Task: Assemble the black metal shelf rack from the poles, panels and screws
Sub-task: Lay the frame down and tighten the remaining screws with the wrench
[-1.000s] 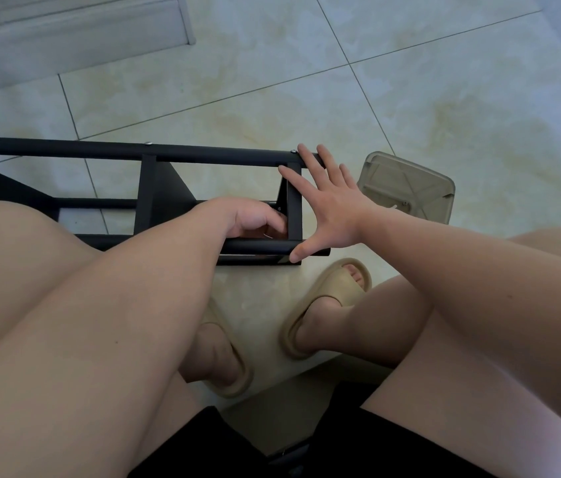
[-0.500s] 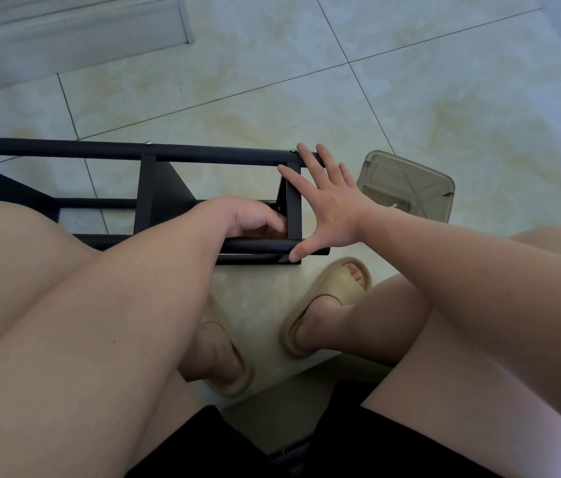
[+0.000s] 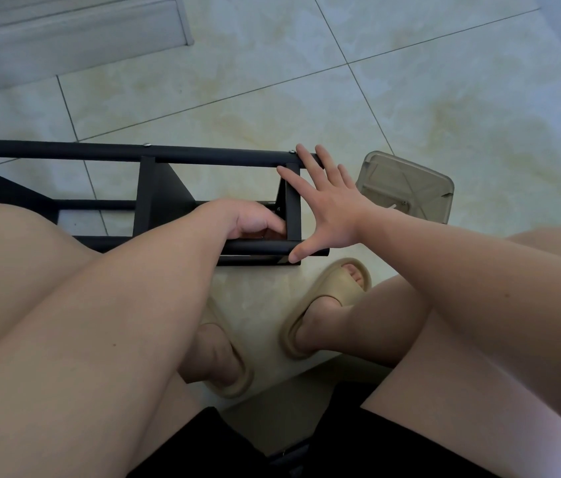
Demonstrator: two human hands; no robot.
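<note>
Lying on its side on the tiled floor [image 3: 306,98], just ahead of the knees: the black rack [image 3: 147,201], with two screw heads [image 3: 147,144] already showing on its far pole [image 3: 203,156]. Braced at the rack's right end by the right hand [image 3: 331,208], fingers straight and fanned apart, fingertips on the far pole, thumb tip on the near pole [image 3: 255,248], palm toward the end panel [image 3: 293,208]. Reached into, just inside that end, by the left hand [image 3: 255,222], fingers curled close against the panel's inner face; impossible to tell what, if anything, is pinched there. Probably seating or turning a fastener at the near corner. To do it well: press squarely with the flat palm so panel and pole holes line up, start the thread by fingertip without force, back off if binding, save final tightening until every corner is in. Just beyond the rack's right end: a clear plastic box [image 3: 406,188], likely for screws.
</note>
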